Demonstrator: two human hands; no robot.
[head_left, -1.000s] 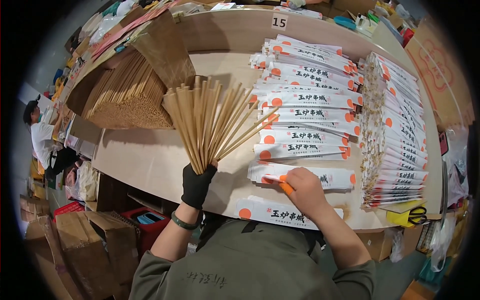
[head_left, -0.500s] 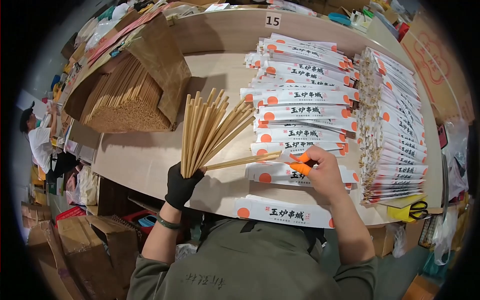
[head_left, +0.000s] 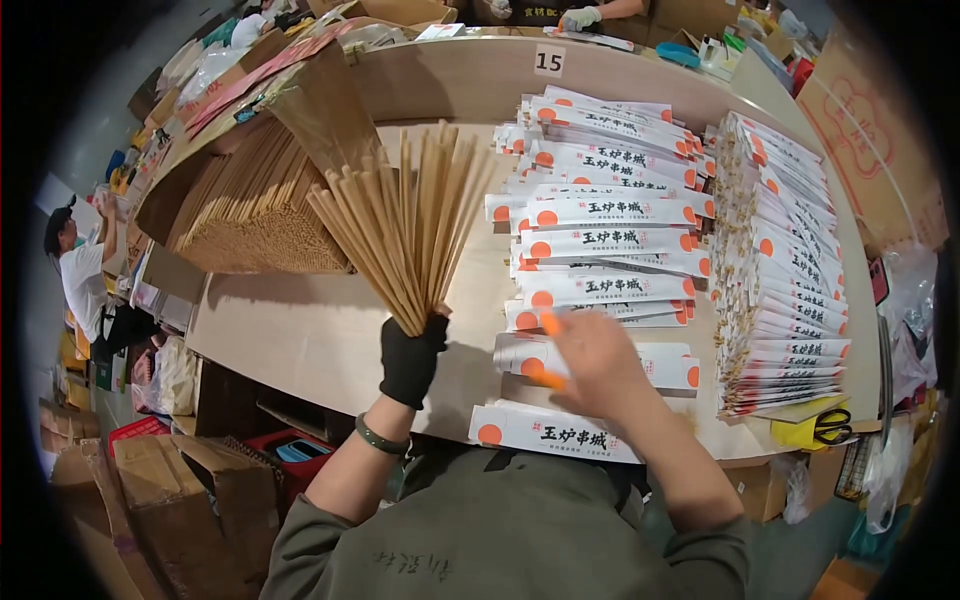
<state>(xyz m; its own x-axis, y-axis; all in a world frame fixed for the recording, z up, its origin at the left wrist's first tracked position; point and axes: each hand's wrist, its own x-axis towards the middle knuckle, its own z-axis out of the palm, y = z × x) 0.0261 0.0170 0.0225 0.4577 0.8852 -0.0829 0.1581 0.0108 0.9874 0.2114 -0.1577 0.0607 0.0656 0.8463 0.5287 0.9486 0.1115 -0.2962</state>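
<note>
My left hand (head_left: pixel 410 362), in a black fingerless-style glove, is shut around the lower ends of a fanned bundle of wooden chopsticks (head_left: pixel 412 240). The sticks point up and away from me over the table. My right hand (head_left: pixel 592 362), with orange finger covers on its thumb and a finger, is blurred by motion. Its covered tips are apart, with nothing visible between them. It hovers over a white paper sleeve (head_left: pixel 665 368) with orange dots. Nearer to me, another stack of paper sleeves (head_left: pixel 500 425) lies at the table's front edge, partly under my right forearm.
A brown paper-lined box of chopsticks (head_left: pixel 260 215) stands at the left. Overlapping sleeves (head_left: pixel 610 210) form a column, with a dense pile of filled sleeves (head_left: pixel 785 270) to its right. Black-handled scissors (head_left: pixel 832 425) lie front right. Another person's gloved hand (head_left: pixel 580 18) shows beyond the partition.
The pair of chopsticks between my hands is no longer visible there. My right hand has moved left and its fingers have spread. My left hand has shifted right, turning the bundle more upright.
</note>
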